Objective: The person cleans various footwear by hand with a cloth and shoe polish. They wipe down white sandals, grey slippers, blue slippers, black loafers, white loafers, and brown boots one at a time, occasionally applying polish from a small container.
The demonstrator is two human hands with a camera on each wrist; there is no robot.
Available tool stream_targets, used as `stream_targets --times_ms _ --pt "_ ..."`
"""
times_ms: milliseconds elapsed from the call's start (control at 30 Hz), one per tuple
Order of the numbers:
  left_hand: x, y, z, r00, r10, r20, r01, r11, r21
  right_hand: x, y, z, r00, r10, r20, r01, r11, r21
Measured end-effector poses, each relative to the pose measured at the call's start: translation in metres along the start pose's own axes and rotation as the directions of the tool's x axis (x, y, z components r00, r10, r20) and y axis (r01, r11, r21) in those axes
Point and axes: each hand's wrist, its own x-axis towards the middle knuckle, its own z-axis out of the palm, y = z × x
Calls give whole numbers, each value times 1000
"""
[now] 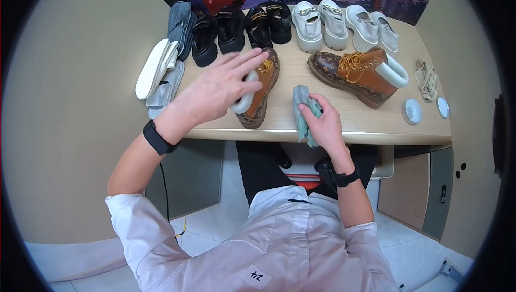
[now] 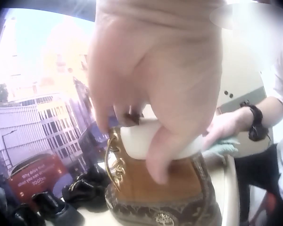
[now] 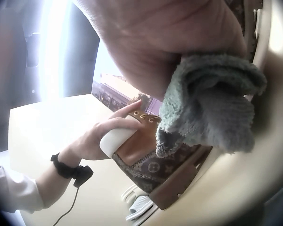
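Note:
A brown lace-up boot [image 1: 262,98], with a patterned lower part and a white padded collar [image 2: 137,140], stands on the table with its toe toward the back. My left hand [image 1: 215,90] is over the collar, fingers extended, the thumb [image 2: 160,157] along the side of the boot. In the right wrist view, one finger points up away from the leather. My right hand [image 1: 327,124] pinches a folded grey-green cloth [image 3: 212,108] between thumb and fingers, close over the table's front edge. The matching boot [image 1: 371,77] lies to the right, toe pointing left.
Black shoes [image 1: 231,29] and white shoes [image 1: 333,23] line the back of the table [image 1: 287,66]. Slippers [image 1: 156,74] lie at the left. On the right are a beige cloth [image 1: 426,80] and two small round dishes [image 1: 412,111]. A backdrop stands behind.

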Motion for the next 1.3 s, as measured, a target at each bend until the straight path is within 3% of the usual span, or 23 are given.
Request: stream_targets --times_ms 200,267,300,400,500,600,700,800,933,967,1067,1300 --pt "20 -1 -22 997 -78 -22 79 995 57 -6 -12 -24 994 114 0 -113 988 101" --pt "30 2 -29 991 -133 -25 134 990 46 -4 -5 -27 996 91 -16 -88 988 125" --pt "36 1 -32 995 -80 -61 87 990 109 -2 -3 -28 997 78 -24 -74 988 138" --pt "49 4 -40 982 -174 68 170 984 60 -1 -3 -29 996 89 -7 -85 974 211" --pt "58 -3 -35 986 -154 72 154 988 0 3 -5 -27 996 78 -44 -69 981 179" --pt "72 -16 -27 969 -211 124 225 968 -112 15 -19 -22 987 11 -159 26 974 225" --pt "91 -36 -8 909 -333 251 370 921 -121 37 -35 -11 939 -139 -314 169 983 71" --pt "102 -45 1 843 -430 324 498 851 -166 61 -45 6 923 -152 -353 194 977 87" --pt "101 -81 29 815 -478 328 564 783 -262 80 -47 31 904 -202 -377 232 972 34" --pt "99 -89 35 806 -494 325 585 745 -321 83 -46 39 914 -199 -354 224 974 30" --pt "96 -107 49 788 -515 336 615 652 -443 98 -38 67 868 -373 -326 355 928 -117" --pt "96 -111 55 770 -511 381 636 577 -513 63 -46 83 900 -435 -38 415 879 -235"
